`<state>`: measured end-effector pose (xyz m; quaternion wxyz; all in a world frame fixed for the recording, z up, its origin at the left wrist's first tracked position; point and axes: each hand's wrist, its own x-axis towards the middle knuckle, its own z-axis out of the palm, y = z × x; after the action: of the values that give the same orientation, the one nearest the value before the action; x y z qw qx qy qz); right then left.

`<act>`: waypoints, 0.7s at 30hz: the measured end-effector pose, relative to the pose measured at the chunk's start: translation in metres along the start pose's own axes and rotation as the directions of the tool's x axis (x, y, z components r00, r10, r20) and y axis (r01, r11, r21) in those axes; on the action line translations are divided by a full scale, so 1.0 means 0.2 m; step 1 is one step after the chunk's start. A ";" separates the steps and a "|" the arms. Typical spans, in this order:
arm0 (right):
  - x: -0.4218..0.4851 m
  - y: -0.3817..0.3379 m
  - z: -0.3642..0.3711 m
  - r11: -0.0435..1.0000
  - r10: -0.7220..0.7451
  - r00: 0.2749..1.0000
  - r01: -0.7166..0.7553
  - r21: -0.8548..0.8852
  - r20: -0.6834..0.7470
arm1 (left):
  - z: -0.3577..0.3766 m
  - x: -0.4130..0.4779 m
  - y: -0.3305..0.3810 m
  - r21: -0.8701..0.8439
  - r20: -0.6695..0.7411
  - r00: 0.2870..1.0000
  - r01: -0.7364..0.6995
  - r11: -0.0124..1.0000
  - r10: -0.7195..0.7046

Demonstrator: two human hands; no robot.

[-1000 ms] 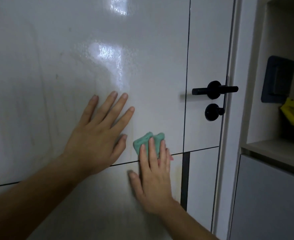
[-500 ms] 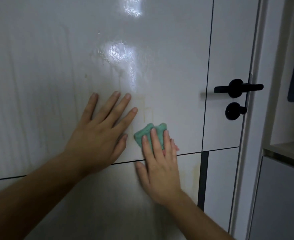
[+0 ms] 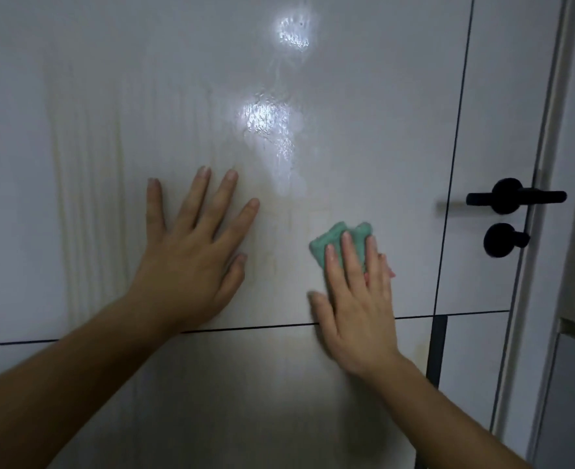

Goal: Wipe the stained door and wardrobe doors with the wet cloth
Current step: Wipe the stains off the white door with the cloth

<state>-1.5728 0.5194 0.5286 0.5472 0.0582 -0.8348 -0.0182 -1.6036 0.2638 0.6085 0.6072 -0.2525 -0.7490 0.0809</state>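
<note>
A glossy white door [image 3: 347,113] fills the view, with faint yellowish streaks on its left half and around the middle. My left hand [image 3: 191,262] lies flat on the door, fingers spread and straight. To its right, my right hand [image 3: 357,299] presses a folded green cloth [image 3: 333,240] against the door with straight fingers; the cloth's top sticks out above the fingertips. Most of the cloth is hidden under the hand. A wet sheen glints above the cloth.
A black lever handle [image 3: 512,196] and a black lock knob [image 3: 502,239] sit at the door's right edge. Thin dark grooves divide the door into panels. The white door frame [image 3: 550,231] and a grey cabinet front [image 3: 573,401] lie to the right.
My right hand and the cloth have slid to the right, away from the left hand. The view has shifted left, so the handle sits nearer the right edge and the shelf is out of sight.
</note>
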 end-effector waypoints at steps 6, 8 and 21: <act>-0.07 -0.28 0.06 0.997 -0.017 1.000 0.016 0.071 0.023 | 0.00 0.00 -0.02 0.002 -0.013 1.000 -0.025 1.000 0.025; -0.11 -0.25 0.06 0.980 -0.198 0.979 0.198 0.010 0.053 | 0.00 -0.01 -0.04 0.008 -0.017 0.999 -0.038 0.999 0.038; 0.11 -0.05 -0.07 0.923 -0.359 0.930 0.366 -0.117 0.080 | -0.02 -0.01 -0.12 -0.053 0.020 0.999 0.052 0.997 -0.051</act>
<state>-1.5680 0.5083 0.5534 0.5129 0.1752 -0.8219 -0.1752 -1.6067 0.2419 0.6186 0.5953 -0.2486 -0.7626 0.0476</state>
